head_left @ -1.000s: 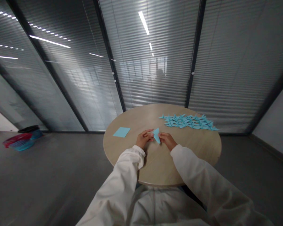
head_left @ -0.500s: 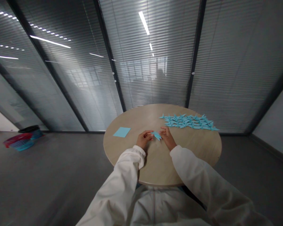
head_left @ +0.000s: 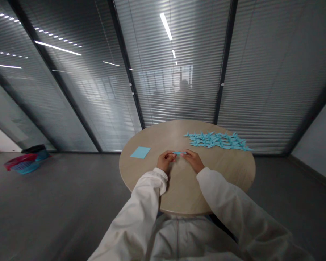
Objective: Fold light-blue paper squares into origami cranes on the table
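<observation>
Between my hands, above the wooden table, is a small folded piece of blue paper (head_left: 180,152), seen nearly edge-on as a thin strip. My left hand (head_left: 165,160) pinches its left end, and my right hand (head_left: 193,159) pinches the right end. Fingers cover part of the paper, so its exact folds are hidden. To the left lies a flat sheet of blue paper (head_left: 140,152). Several folded blue paper cranes (head_left: 217,140) stand packed in rows at the back right.
The round wooden table (head_left: 184,195) stands before a glass partition with blinds (head_left: 179,94). On the floor at the far left are a red and blue basket (head_left: 23,164) and a dark-rimmed blue one (head_left: 40,154).
The folded paper has turned from showing its pointed flaps to lying level and edge-on. My right hand has closed onto its right end; my left hand has barely moved.
</observation>
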A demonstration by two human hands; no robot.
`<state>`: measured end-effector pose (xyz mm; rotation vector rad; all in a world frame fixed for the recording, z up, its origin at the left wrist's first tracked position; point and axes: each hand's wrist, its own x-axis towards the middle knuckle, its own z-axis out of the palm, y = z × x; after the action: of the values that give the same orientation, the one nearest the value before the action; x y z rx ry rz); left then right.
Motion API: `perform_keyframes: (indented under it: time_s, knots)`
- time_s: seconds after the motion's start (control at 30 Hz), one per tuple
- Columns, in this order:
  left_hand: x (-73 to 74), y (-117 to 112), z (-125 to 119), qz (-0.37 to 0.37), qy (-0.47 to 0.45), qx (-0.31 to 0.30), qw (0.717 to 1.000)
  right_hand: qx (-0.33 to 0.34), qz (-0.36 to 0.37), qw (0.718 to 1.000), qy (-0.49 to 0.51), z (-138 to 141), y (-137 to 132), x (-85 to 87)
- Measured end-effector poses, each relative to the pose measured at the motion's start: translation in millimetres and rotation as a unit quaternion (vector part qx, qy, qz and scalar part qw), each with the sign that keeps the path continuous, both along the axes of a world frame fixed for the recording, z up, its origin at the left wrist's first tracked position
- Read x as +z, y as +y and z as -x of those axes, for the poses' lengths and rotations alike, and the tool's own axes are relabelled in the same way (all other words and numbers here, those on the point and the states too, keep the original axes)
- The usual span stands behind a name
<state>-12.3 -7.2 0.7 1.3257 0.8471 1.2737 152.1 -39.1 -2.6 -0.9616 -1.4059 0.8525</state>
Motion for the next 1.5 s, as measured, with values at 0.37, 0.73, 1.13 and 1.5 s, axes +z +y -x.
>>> perform_keyframes:
  time_s: [0.37,0.73,1.13,1.5]
  knots:
    - [-4.4,4,1,-0.014,0.014,0.007,1.000,0.050,0.022,0.998,0.039,0,2,-2.8]
    - [-3.2,3,2,-0.029,-0.008,-0.015,0.999,0.112,0.068,0.988,0.085,-3,3,-4.8]
    - [2.8,-4,-2,-0.021,0.004,-0.034,0.999,0.072,0.063,0.993,0.072,-2,7,-9.2]
    - [3.6,-3,-1,-0.034,0.030,-0.035,0.998,0.067,0.028,0.996,0.043,2,0,-1.0]
